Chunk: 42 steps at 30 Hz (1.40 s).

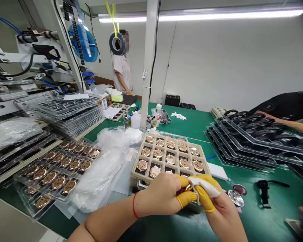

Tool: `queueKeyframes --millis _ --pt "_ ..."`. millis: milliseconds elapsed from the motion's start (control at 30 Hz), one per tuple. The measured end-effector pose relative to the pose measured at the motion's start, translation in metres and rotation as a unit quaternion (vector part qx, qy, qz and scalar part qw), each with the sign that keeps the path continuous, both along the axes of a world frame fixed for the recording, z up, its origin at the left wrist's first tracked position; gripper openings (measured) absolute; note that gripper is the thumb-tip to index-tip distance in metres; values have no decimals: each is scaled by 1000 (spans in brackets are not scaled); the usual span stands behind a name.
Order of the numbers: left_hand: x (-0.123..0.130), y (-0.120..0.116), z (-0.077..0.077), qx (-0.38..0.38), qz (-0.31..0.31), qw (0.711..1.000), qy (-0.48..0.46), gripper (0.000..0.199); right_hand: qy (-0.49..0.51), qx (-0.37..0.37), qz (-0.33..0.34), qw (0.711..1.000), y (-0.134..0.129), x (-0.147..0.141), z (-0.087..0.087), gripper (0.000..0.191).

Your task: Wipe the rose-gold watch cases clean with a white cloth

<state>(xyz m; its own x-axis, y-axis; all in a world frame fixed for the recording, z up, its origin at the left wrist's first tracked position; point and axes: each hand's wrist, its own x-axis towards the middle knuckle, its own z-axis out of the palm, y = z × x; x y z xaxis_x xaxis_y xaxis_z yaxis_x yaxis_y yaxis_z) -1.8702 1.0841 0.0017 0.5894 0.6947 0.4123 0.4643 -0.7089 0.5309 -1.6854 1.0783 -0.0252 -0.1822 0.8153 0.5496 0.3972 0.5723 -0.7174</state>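
Observation:
My left hand point(164, 193), in yellow finger cots, pinches a small rose-gold watch case point(189, 187) that is mostly covered by fingers. My right hand point(217, 201), also with yellow finger cots, is closed on a folded white cloth point(207, 187) and presses it against the case. Both hands are over the near edge of a beige compartment tray point(135, 173). Round rose-gold watch cases point(170, 159) lie one to a compartment in it. My hands hide part of its front row.
To the left, clear trays of rose-gold cases point(58, 181) lie beside plastic bags point(98, 181). Stacked clear trays with black straps point(255, 134) stand right, near a black watch point(264, 193) and a round mirror-like item point(236, 198). A post point(147, 67) rises behind. Two people are beyond.

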Motion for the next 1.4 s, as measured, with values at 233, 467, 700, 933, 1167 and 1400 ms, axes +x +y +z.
queueKeyframes --millis 233,467,700,933,1167,1400 --pt "13 7 -32 204 40 968 140 19 179 -253 -28 950 12 -11 -6 28" --pt "17 7 -31 100 57 989 88 23 228 -96 -132 960 7 -4 11 25" --pt "7 10 -12 -85 44 995 -33 20 180 -62 -105 976 -6 -11 16 16" --pt "6 9 -17 -19 68 998 0 18 69 -76 -8 995 3 -21 10 17" --pt "23 8 -44 267 39 961 65 21 274 -293 -13 916 12 -25 4 33" --pt "17 1 -28 80 65 991 -88 16 448 -191 -93 868 15 -1 17 35"
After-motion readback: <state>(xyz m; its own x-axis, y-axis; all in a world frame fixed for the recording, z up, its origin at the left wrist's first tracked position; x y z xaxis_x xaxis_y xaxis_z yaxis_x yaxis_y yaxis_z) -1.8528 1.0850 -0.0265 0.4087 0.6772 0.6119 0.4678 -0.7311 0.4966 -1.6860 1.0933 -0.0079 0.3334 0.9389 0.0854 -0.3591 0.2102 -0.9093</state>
